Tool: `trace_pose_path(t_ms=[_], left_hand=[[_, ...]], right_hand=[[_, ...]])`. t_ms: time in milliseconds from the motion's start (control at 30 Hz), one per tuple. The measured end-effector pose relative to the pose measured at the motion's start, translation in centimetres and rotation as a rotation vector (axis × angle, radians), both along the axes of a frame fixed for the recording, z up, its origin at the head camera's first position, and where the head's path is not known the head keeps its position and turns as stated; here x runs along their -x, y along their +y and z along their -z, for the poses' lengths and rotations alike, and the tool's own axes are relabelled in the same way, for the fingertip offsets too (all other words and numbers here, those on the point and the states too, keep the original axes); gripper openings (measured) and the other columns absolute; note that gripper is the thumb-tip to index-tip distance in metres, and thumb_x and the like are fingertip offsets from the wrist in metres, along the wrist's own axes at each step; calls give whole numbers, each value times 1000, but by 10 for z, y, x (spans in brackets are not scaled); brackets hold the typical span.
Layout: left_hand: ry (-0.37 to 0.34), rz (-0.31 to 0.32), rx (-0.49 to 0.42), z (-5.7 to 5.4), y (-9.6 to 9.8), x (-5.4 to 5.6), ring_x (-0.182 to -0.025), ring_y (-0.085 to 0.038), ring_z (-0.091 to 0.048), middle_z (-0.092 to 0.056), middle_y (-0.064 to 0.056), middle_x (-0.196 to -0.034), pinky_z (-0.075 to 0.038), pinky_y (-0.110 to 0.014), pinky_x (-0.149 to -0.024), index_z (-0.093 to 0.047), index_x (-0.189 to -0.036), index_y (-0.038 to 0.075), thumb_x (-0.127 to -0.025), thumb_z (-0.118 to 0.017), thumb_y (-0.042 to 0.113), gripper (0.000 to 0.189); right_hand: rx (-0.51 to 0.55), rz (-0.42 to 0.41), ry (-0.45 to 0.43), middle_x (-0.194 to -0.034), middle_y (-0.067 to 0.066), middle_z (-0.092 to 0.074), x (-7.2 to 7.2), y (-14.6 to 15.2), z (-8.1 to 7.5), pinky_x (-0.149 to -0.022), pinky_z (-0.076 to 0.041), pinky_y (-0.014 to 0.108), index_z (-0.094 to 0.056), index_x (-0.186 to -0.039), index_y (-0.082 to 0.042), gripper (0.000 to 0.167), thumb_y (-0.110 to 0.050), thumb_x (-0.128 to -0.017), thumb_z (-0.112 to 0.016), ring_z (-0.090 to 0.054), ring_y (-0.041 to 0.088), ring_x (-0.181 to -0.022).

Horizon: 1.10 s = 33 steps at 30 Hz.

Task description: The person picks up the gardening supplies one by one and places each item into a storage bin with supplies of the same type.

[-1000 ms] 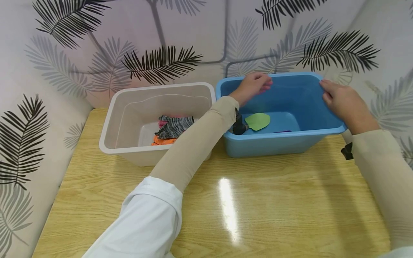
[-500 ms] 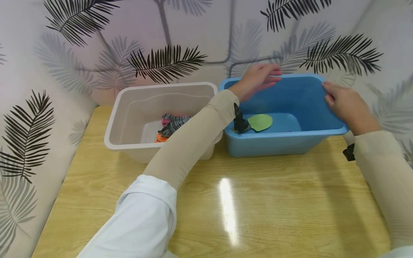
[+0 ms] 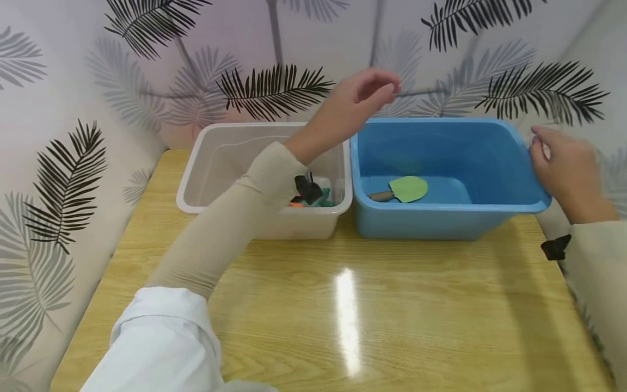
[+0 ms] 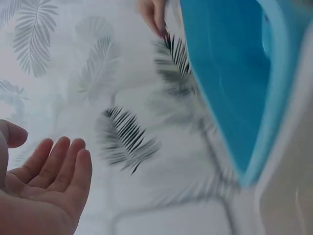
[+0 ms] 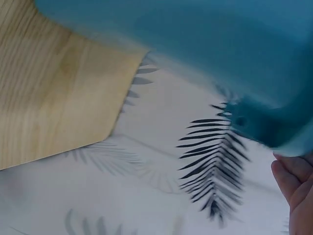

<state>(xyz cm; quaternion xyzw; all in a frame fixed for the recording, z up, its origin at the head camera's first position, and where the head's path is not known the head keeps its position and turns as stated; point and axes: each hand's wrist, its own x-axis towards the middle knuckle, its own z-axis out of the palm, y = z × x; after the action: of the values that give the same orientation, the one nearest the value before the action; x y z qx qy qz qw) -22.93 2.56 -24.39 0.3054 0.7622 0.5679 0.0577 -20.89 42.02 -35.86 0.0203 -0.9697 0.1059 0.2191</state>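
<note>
A blue bin (image 3: 441, 220) stands on the wooden table (image 3: 392, 305), right of a pale translucent bin (image 3: 196, 188) that it touches. A green paddle (image 3: 409, 189) with a wooden handle lies on the blue bin's floor. My left hand (image 3: 364, 95) hangs in the air above the seam between the bins, palm bare and fingers (image 4: 63, 166) relaxed, holding nothing. My right hand (image 3: 563, 163) is just outside the blue bin's right rim (image 5: 274, 132), with loosely curled fingers (image 5: 293, 186) beside it and no visible grip.
Bunched orange and teal cloths (image 3: 315, 200) lie in the pale bin, partly hidden by my left forearm. A wall (image 3: 73, 109) with a leaf pattern closes the table at the back and on both sides. Bare tabletop stretches in front of the bins.
My left hand has lifted off the blue bin's back rim, going up and to the left. My right hand has loosened from the right rim. The head view has shifted.
</note>
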Motion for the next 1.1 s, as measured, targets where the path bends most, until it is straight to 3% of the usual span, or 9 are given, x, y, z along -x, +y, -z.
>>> trace_pose_path(t_ms=[167, 333, 400, 467, 567, 700, 900, 1100], left_hand=[[318, -140, 81, 10, -60, -18, -108, -3, -51, -57, 0, -122, -41, -18, -92, -55, -123, 7, -95, -51, 19, 31], [669, -311, 169, 27, -124, -44, -119, -13, -47, -54, -7, -128, -36, -28, -100, -54, -125, 1, -92, -53, 17, 37], [767, -393, 191, 38, -150, -55, -123, -19, -44, -52, -11, -131, -33, -32, -103, -52, -126, -1, -90, -54, 17, 40], [813, -474, 212, 50, -174, -66, -125, -24, -43, -50, -14, -132, -30, -35, -106, -50, -127, -4, -89, -54, 19, 44], [755, -592, 234, 72, -209, -83, -128, -26, -37, -45, -14, -137, -27, -39, -107, -47, -131, -3, -88, -55, 25, 52], [628, -713, 350, 108, -248, -104, -134, -27, -28, -33, -10, -146, -22, -45, -108, -38, -139, 2, -87, -54, 36, 64], [471, -757, 565, 161, -285, -131, -139, -30, -12, -12, -11, -154, -15, -48, -111, -17, -149, 6, -87, -55, 40, 79], [292, -762, 754, 195, -297, -151, -140, -34, 0, -1, -14, -154, -20, -62, -102, -4, -149, 5, -88, -55, 44, 88]], right_hand=[[15, -16, 90, -121, 28, -54, -27, -16, -15, -92, -38, 58, -50, -131, 1, 40, -17, -97, -40, -52, 49, -105], [-19, -66, 71, -136, 23, -43, -65, -26, -18, -99, -32, 57, -41, -139, -2, 46, -21, -97, -43, -44, 46, -118], [-36, -90, 51, -143, 21, -34, -79, -27, -14, -102, -28, 56, -35, -141, 0, 50, -24, -98, -42, -37, 44, -125], [-56, -104, 45, -147, 21, -27, -92, -25, -8, -105, -23, 54, -31, -143, 1, 56, -32, -98, -40, -30, 42, -130], [-51, -97, 35, -150, 22, -19, -108, -19, 3, -109, -15, 52, -26, -144, 2, 70, -49, -97, -31, -18, 39, -136], [-50, -93, -16, -152, 23, -7, -128, -8, 16, -110, -7, 52, -16, -146, 4, 86, -62, -92, -24, -5, 35, -139], [-5, -60, -162, -151, 20, 15, -153, -2, 40, -106, 1, 59, 2, -146, 5, 94, -63, -90, -32, 13, 39, -137], [87, 3, -284, -147, 18, 27, -167, -6, 66, -101, 5, 64, 14, -143, 5, 95, -53, -92, -42, 24, 37, -132]])
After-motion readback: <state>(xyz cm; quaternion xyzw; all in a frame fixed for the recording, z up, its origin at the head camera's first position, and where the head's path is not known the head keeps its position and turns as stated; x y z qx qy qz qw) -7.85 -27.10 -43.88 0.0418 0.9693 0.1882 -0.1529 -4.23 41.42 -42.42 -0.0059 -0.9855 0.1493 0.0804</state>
